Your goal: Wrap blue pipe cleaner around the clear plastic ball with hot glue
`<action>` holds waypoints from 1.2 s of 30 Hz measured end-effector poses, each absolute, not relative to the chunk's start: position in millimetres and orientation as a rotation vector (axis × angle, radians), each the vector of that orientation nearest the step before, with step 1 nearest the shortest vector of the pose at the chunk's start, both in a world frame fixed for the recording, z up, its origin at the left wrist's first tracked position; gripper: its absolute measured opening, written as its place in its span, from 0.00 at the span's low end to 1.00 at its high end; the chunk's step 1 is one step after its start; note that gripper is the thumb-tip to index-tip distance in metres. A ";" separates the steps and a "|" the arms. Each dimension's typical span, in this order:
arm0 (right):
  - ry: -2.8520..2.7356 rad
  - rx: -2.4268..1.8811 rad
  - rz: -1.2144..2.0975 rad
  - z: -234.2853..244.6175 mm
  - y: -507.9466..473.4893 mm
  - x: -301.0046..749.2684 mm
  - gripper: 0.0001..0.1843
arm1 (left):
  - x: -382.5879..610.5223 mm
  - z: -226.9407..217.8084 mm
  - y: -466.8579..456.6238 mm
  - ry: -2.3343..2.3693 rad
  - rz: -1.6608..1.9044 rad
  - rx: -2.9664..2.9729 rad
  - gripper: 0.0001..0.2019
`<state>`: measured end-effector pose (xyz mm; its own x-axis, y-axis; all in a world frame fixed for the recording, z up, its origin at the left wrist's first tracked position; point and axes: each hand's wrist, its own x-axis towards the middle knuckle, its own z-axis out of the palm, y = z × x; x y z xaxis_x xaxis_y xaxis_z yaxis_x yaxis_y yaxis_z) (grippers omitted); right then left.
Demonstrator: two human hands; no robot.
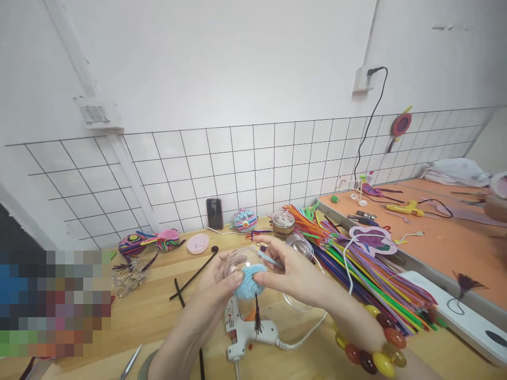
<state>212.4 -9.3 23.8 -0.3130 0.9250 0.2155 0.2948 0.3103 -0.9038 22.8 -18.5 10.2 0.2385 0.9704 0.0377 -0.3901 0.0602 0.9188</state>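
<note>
Between my two hands is a clear plastic ball with a coil of light blue pipe cleaner on its near side. My left hand grips the ball from the left, thumb pressed on the coil's edge. From the right, my right hand closes on it, its thumb also on the blue coil. A loose light blue end sticks out by the right fingers. Below the coil hangs a dark tassel, in front of a white glue gun lying on the table. The fingers behind the ball are partly hidden.
Bundled coloured pipe cleaners lie at the right, beside a white power bank-like box. Black pipe cleaners, scissors and a pink dish are left. A phone leans on the wall. The glue gun's cord curves right.
</note>
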 end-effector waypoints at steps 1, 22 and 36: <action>-1.787 -1.086 1.016 23.3 -9.0 212.4 0.34 | 22.9 9.2 -18.3 0.754 1.193 1.010 0.25; -1.869 -1.072 1.020 24.7 -11.1 216.2 0.37 | 16.5 15.0 -18.2 0.676 1.100 1.042 0.27; -1.843 -1.015 1.041 18.5 -10.3 210.7 0.34 | 18.3 12.9 -20.2 0.621 1.164 0.942 0.27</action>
<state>210.7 -10.3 18.5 -0.3829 0.8937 0.2338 0.2615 0.3475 -0.9005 18.3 -20.2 12.9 0.3043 0.9510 0.0554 -0.4834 0.1040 0.8692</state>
